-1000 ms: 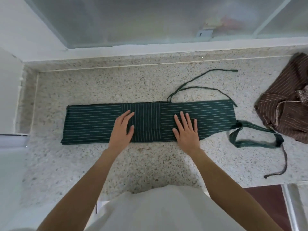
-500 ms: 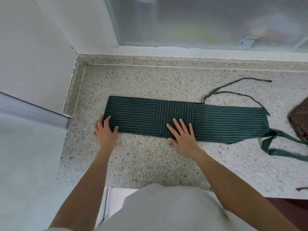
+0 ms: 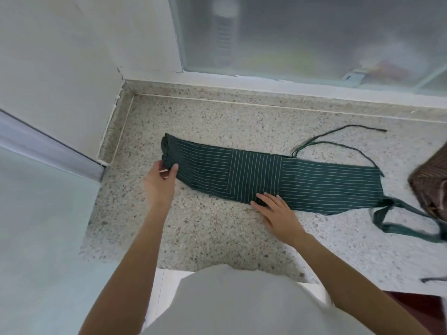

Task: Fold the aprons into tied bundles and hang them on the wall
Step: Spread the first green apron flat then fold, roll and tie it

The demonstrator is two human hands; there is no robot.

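A dark green apron (image 3: 302, 182) with thin white stripes lies folded into a long narrow band across the speckled stone counter (image 3: 217, 238). Its left end is curled up into a small roll. My left hand (image 3: 160, 182) pinches that rolled end between thumb and fingers. My right hand (image 3: 275, 211) lies flat, fingers apart, on the band's near edge around the middle. The apron's thin ties (image 3: 338, 141) trail behind the right end, and the wide neck strap (image 3: 406, 223) loops off to the right.
A brown striped apron (image 3: 433, 189) lies crumpled at the right edge. A frosted window (image 3: 314, 37) runs behind the counter, and a white wall (image 3: 60, 68) closes the left side. A pale surface (image 3: 41, 226) sits lower on the left.
My left hand has moved from the band's middle to its left end and gripped it, and that end now curls up. My right hand slid to the near edge. The view swung left.
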